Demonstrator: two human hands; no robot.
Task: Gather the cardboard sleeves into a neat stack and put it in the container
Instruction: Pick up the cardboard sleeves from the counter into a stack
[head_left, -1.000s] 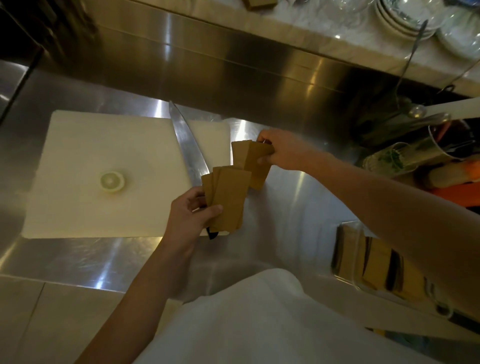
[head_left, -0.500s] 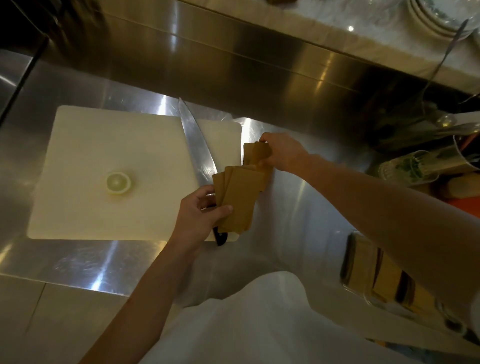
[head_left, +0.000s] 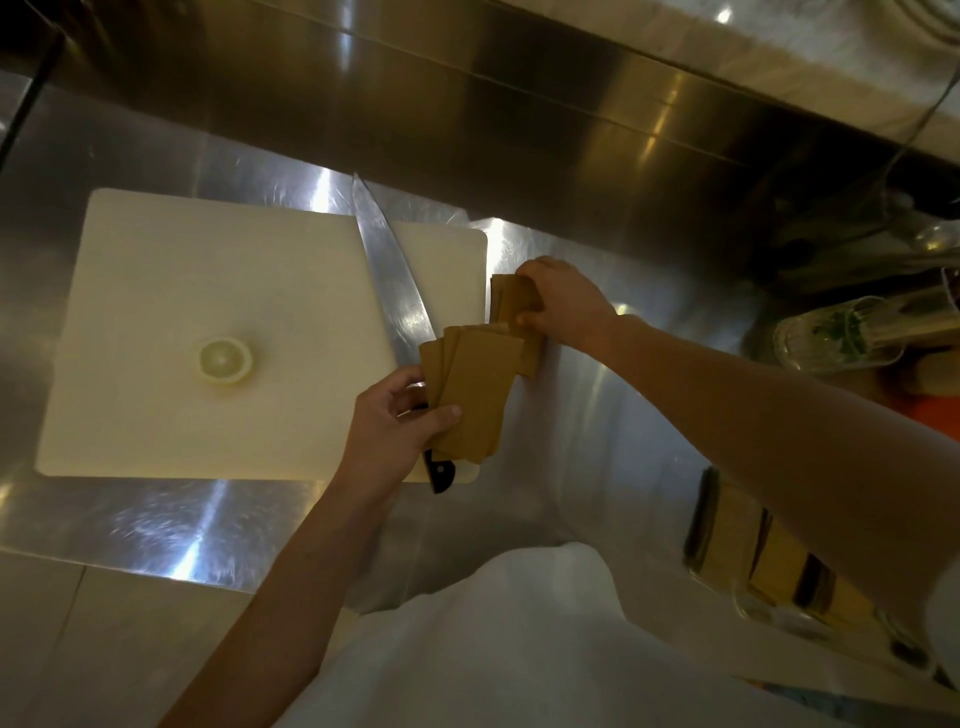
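My left hand (head_left: 397, 421) grips a fanned bunch of brown cardboard sleeves (head_left: 475, 384) above the right edge of the cutting board. Just behind that bunch, my right hand (head_left: 563, 304) pinches a second small bunch of sleeves (head_left: 506, 301), its lower end hidden behind the front fan. A clear container (head_left: 748, 561) at the lower right, partly covered by my right forearm, holds more brown sleeves standing on edge.
A white cutting board (head_left: 208, 280) carries a lemon half (head_left: 226, 359) and a long chef's knife (head_left: 392, 275), black handle toward me. A glass jar with herbs (head_left: 841, 338) lies at the right. A steel backsplash rises behind the steel counter (head_left: 597, 431).
My right hand has brought its sleeves down and closer behind the bunch in my left hand. The view has shifted a little to the left.
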